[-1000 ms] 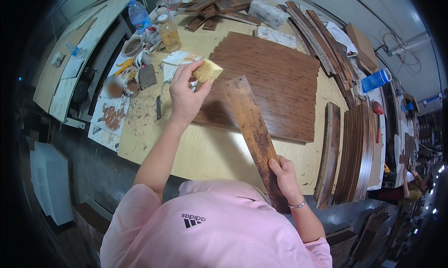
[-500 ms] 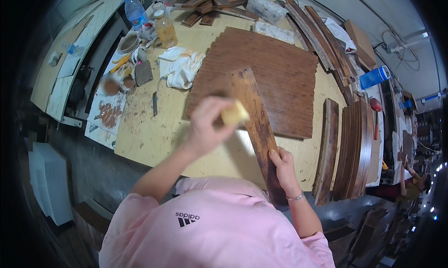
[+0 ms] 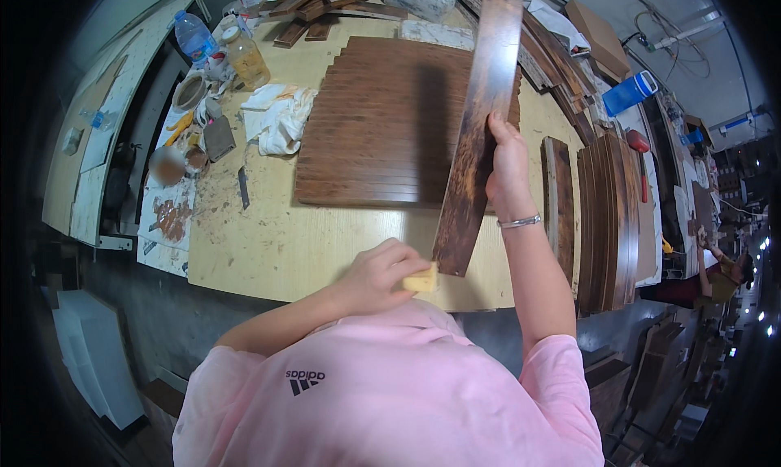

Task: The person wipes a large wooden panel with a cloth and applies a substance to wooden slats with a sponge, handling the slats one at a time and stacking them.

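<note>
My left hand (image 3: 376,277) is closed around a yellow sponge (image 3: 422,279), just in front of my body. The sponge is at the near end of a dark brown wooden plank (image 3: 474,109), touching or very close to its left edge. My right hand (image 3: 508,159) grips that plank by its right edge around the middle, fingers hidden beneath. Raised off the table, the plank slants up and away to the right. Behind it lies a row of brown planks (image 3: 358,117), side by side like a panel, with the plank's shadow across them.
At the left are a white rag (image 3: 279,119), a jar of amber liquid (image 3: 246,60), a water bottle (image 3: 194,36) and a flat blade (image 3: 243,188). Stacked planks (image 3: 604,223) stand at the right, near a blue bottle (image 3: 628,93). Another person (image 3: 717,273) is at far right.
My right hand has pushed the plank up and away from me, shifting its grip to mid-length. My left hand with the sponge has come down to the plank's near end.
</note>
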`<state>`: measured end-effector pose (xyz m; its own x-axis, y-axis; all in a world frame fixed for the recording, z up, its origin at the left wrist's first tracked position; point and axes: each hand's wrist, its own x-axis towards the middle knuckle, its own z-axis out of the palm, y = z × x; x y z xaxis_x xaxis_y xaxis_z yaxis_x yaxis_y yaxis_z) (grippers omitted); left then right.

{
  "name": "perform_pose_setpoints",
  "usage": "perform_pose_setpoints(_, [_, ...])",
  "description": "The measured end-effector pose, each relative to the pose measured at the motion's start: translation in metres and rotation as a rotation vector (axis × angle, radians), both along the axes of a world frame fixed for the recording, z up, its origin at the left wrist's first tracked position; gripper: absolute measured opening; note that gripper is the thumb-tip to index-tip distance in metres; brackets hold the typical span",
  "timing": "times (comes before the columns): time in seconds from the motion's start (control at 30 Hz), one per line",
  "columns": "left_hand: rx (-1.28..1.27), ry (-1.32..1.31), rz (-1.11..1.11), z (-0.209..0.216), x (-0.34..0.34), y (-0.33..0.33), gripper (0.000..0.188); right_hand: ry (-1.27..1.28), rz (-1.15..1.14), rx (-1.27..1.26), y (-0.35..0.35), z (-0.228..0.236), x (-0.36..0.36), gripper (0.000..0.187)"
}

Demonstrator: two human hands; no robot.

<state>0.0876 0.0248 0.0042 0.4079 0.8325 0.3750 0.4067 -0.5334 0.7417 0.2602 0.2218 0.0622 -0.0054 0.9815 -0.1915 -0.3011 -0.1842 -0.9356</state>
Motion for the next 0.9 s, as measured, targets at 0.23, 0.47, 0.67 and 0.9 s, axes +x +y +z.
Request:
perform_pose_setpoints(0.23, [0.155,-0.114,0.318,0.034,-0.026,0.050,0.046,0.089,-0.084,-0.046,0.011,-0.012,-0.002,0.030])
perform_pose_setpoints(0.47, [-0.009,-0.033,0.035,-0.004,-0.021,0.007,0.048,-0.081,0.029,-0.027,-0.002,-0.005,0.005,0.030])
perform_pose_setpoints(0.67, [0.138,-0.054,0.509,0.038,-0.058,0.051,0.045,-0.368,0.277,-0.024,-0.053,-0.028,0.023,0.031])
perform_pose_setpoints(0.9, [0.173,-0.173,0.831,0.059,-0.109,0.085,0.046,-0.487,0.452,-0.083,-0.114,-0.036,0.030,0.035])
